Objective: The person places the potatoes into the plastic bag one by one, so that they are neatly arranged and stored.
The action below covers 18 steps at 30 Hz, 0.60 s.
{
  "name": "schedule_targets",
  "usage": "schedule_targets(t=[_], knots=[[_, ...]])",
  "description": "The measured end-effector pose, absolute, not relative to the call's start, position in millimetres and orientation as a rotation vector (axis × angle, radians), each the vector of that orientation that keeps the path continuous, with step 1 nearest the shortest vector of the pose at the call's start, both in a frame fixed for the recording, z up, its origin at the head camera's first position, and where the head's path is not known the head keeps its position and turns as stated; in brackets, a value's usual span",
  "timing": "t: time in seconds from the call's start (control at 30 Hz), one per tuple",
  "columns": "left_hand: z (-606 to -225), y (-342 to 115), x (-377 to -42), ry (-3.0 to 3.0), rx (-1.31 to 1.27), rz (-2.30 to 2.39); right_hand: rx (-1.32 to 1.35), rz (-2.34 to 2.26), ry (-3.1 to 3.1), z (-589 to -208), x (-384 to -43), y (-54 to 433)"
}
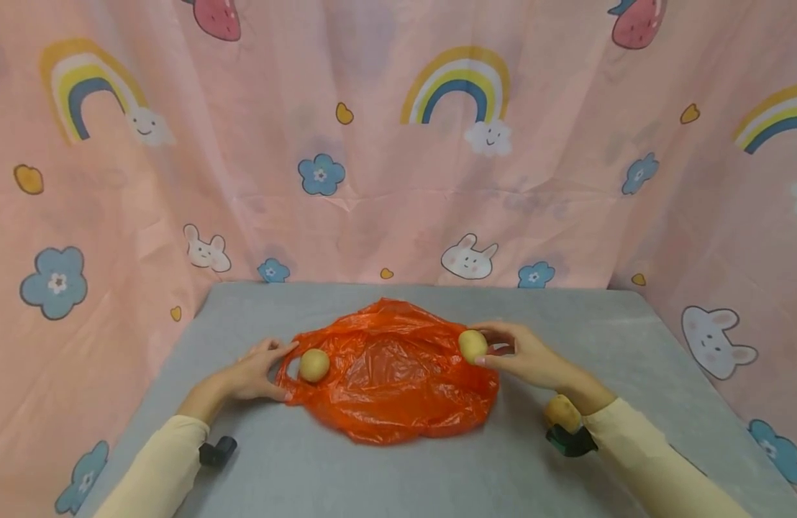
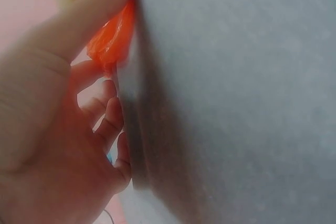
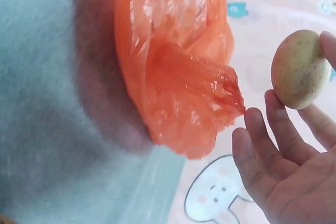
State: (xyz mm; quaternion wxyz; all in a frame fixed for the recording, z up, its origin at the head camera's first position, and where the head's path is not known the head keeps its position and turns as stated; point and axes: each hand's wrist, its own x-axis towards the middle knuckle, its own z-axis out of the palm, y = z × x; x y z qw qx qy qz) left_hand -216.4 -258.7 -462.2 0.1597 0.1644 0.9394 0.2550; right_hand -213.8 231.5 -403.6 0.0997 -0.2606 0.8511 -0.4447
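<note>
An orange plastic bag (image 1: 398, 388) lies spread on the grey table. One potato (image 1: 314, 365) sits on the bag's left part, beside the handle hole. At that left edge my left hand (image 1: 252, 370) touches the bag, thumb and forefinger spread apart; the left wrist view shows the thumb across the orange plastic (image 2: 113, 40). My right hand (image 1: 524, 352) pinches another potato (image 3: 300, 69) between thumb and fingertips, over the bag's right end. A third potato (image 1: 562, 412) is on the table near the right wrist, partly hidden by the wrist camera's dark mount.
The grey table (image 1: 295, 475) ends at a pink curtain (image 1: 385, 223) with rainbows, flowers and rabbits, which hangs behind it and along both sides. A dark wrist device (image 1: 217, 452) is strapped at the left sleeve, another (image 1: 570, 440) at the right.
</note>
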Motion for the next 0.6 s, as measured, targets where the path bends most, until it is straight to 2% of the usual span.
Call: schedule_targets(t=[0.27, 0.6], knots=[[-460.5, -257.1, -218.0, 2.698, 0.478, 0.734, -0.757, -1.360, 2.471, -395.7, -207.2, 211.0], [-464.0, -258.5, -216.4, 2.686, 0.437, 0.730, -0.792, -1.444, 2.369, -406.5, -191.5, 163.1]])
